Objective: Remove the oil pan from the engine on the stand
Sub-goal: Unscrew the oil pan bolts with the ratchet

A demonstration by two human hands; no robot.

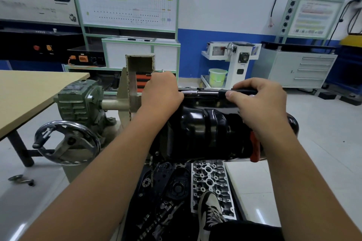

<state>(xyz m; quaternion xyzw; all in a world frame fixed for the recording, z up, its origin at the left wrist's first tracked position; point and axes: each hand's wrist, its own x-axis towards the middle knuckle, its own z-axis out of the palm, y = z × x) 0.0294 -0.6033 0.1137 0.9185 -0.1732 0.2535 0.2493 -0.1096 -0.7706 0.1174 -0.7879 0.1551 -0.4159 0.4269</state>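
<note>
Workshop floor and training boards frame the stand, where the black pan [205,133] sits uppermost; left hand [160,92] clamps the ratchet [207,93] head onto a far-edge bolt, seemingly steadying it, while right hand [260,101] grips its handle for leverage.

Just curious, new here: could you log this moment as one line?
left hand: holds wrench head | right hand: grips wrench handle | oil pan: still on engine
</note>
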